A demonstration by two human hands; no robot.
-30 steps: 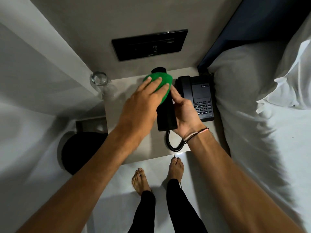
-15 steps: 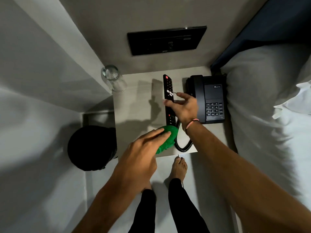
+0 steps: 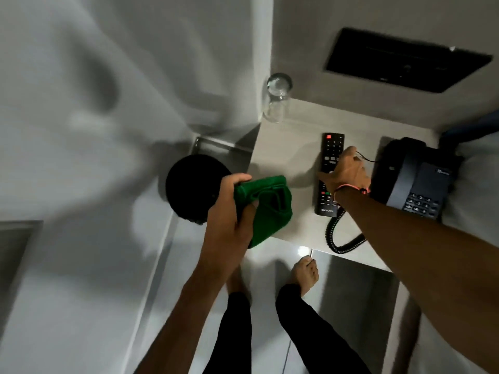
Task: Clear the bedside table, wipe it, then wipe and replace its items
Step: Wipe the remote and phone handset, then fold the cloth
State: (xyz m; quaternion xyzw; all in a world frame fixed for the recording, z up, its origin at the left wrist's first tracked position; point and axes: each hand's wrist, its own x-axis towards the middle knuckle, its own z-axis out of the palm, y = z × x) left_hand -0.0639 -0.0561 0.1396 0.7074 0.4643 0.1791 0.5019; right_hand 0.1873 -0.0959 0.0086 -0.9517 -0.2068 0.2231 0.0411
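Left hand: the left hand [image 3: 229, 211] is closed around a bunched green cloth [image 3: 266, 209], holding it above the near left corner of the bedside table [image 3: 286, 147]; whether the cloth touches the top cannot be told.
Right hand: the right hand [image 3: 347, 171] lies palm down over the middle of the remote control [image 3: 328, 174], fingers spread loosely over it, not clenched; whether it grips the remote cannot be told. A thin band sits on the wrist.
Remote control: black, flat on the table top, lengthwise from far edge toward near edge, just left of the telephone.
Telephone: the black telephone [image 3: 415, 179] sits along the right edge of the table, its coiled cord [image 3: 340, 238] looping over the near edge.
Glass: a clear glass [image 3: 276, 101] stands at the far left corner, against the wall.
Beside the table: a round black bin [image 3: 191, 184] on the floor, off the left edge.
Wall: a dark switch panel [image 3: 405, 60] above the far edge.
Floor: two bare feet below the near edge.
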